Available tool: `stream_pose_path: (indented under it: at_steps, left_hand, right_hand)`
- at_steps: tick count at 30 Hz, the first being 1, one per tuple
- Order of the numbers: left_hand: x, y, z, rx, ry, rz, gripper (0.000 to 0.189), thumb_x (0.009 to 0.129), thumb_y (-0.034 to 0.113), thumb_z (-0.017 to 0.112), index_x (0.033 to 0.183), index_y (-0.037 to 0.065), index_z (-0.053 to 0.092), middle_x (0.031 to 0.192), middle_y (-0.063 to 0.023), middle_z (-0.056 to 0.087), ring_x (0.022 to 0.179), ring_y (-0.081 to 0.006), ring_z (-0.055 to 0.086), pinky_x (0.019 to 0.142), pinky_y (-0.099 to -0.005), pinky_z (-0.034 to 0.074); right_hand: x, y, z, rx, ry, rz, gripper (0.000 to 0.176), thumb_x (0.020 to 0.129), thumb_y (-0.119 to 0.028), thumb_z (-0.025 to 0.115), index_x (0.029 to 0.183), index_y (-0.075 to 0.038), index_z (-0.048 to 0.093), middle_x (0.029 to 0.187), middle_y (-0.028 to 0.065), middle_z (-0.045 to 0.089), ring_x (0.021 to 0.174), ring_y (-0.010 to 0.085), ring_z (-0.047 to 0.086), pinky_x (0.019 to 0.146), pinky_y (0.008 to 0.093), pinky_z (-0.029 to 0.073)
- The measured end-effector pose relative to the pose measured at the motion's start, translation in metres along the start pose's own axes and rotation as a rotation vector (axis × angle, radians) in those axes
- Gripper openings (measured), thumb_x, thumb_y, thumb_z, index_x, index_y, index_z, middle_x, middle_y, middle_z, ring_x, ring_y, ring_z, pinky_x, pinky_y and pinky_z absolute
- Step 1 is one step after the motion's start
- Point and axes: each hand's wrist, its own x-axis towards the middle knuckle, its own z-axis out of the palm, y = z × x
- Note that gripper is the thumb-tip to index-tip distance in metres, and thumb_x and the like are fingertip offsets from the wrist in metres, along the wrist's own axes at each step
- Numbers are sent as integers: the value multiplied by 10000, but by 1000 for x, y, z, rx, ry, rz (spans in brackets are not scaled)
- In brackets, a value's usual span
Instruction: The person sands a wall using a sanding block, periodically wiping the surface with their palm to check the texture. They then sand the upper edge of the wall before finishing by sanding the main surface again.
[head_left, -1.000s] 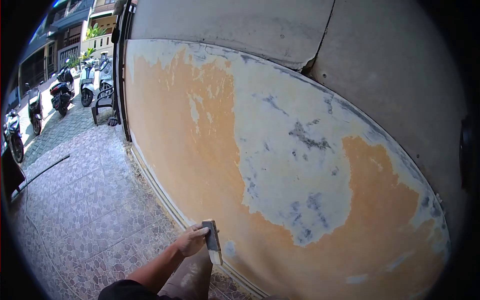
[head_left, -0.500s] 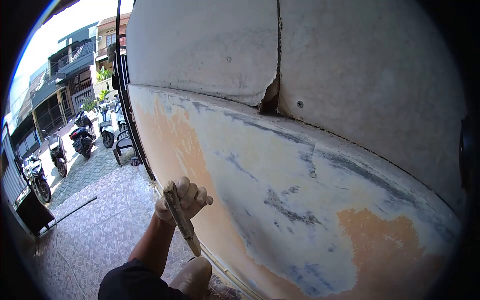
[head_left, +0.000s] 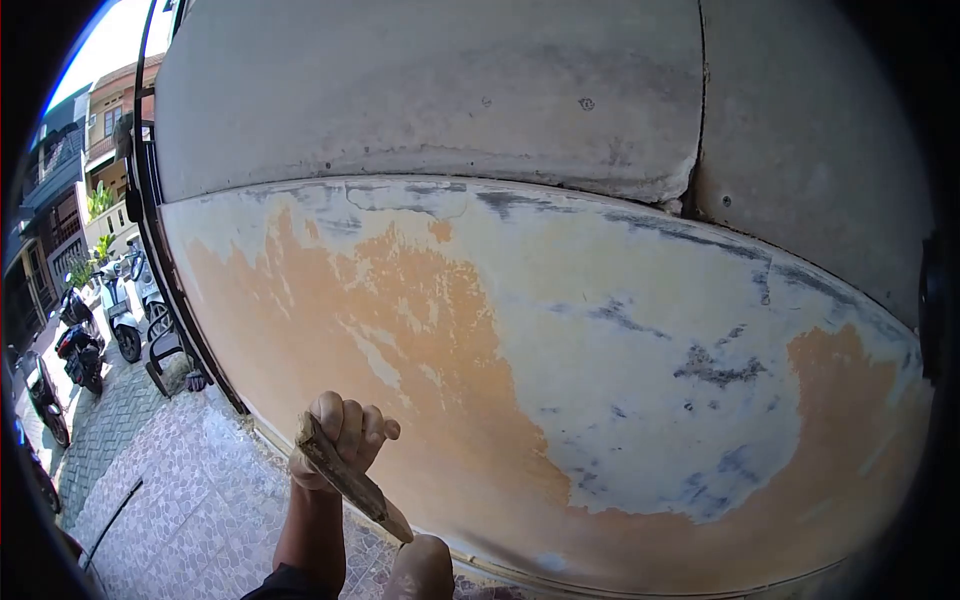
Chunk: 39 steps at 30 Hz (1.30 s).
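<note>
My left hand [head_left: 349, 430] is closed in a fist around a worn, stick-like tool [head_left: 350, 480] in the lower middle of the head view. The tool looks wooden and slants down to the right, tapering to a paler end close above my bent knee [head_left: 420, 570]. The hand is raised in front of the lower wall [head_left: 420, 330], where orange paint shows beside whitish patches and dark grey scuffs. My right hand is out of view.
A ledge divides the patchy lower wall from the grey upper wall [head_left: 420, 90], which has a vertical crack [head_left: 703, 90]. Patterned floor tiles [head_left: 200, 490] lie at left. Beyond a dark gate post [head_left: 148, 190] are a chair [head_left: 165, 345] and parked motorbikes [head_left: 80, 345].
My view has shifted, showing more of the orange wall on the left. In the view, my fist sits slightly lower and further left, and the tool leans flatter. The grip is unchanged.
</note>
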Motion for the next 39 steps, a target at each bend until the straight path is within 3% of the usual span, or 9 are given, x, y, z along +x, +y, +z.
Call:
stream_pose_path:
  at_steps: [2,4,6,11,16,28,32,36,39]
  left_hand:
    - [-28,-4,-5,-98,62,3,338,871,297,887,1060,169,637,907,12,671,1126,-255,657,1091,-521,439]
    - [-54,-13,1,-59,105,-29,271,1131,448,509,1067,211,623,867,50,635,1128,-196,630,1077,-460,428]
    - [-79,-21,7,-150,143,-71,216,1021,384,730,1095,212,624,945,48,643,1152,-196,625,1093,-449,409]
    - [-126,-14,34,-225,379,-127,309,925,292,850,1086,135,639,981,-32,635,1037,-248,679,1027,-483,477]
    - [-140,14,48,-214,408,-112,298,1031,279,726,1180,82,559,1023,-45,591,985,-209,675,914,-395,532]
    - [-107,32,104,-11,613,-153,321,1095,397,603,1196,93,581,1013,-22,555,754,-98,538,626,-257,486]
    - [-78,28,121,64,525,-84,315,1097,388,601,1207,93,579,984,-36,579,770,-118,557,642,-254,481]
    - [-39,2,134,159,458,-70,327,1104,357,589,1277,79,589,1054,-74,675,860,-156,672,650,-284,549]
    - [-18,2,135,97,361,-223,325,1098,336,609,1290,74,603,1040,-71,706,768,-148,687,559,-264,537]
  right_hand:
    - [-12,12,15,28,29,41,565,950,-371,727,1408,-47,665,1408,231,672,1273,373,667,1071,445,508]
    - [-32,27,41,63,43,84,568,949,-370,731,1413,-50,664,1412,230,670,1275,372,666,1073,444,507]
    - [-56,37,87,114,37,121,571,947,-369,735,1417,-52,662,1417,229,668,1278,371,665,1076,443,506]
    - [-117,13,129,73,55,180,669,885,-388,826,1441,-61,646,1400,232,682,1277,359,665,1080,440,510]
    - [-190,-85,31,-100,641,-22,792,873,-525,847,1462,-51,613,1297,207,698,1227,336,674,1061,445,523]
    - [-437,-418,-146,-930,1901,-647,487,920,-188,823,1356,-35,671,1182,139,670,1089,311,624,996,394,495]
    - [-428,-453,-148,-810,1808,-749,512,965,-236,802,1397,-16,641,1203,107,664,1096,251,630,995,374,497]
    - [-364,-427,-99,27,772,-965,629,1110,-434,578,1529,27,492,1240,74,646,1139,152,626,1006,362,509]
    - [-318,-407,-65,283,595,-1007,601,1139,-475,473,1490,12,511,1232,88,649,1135,179,644,1005,376,517]
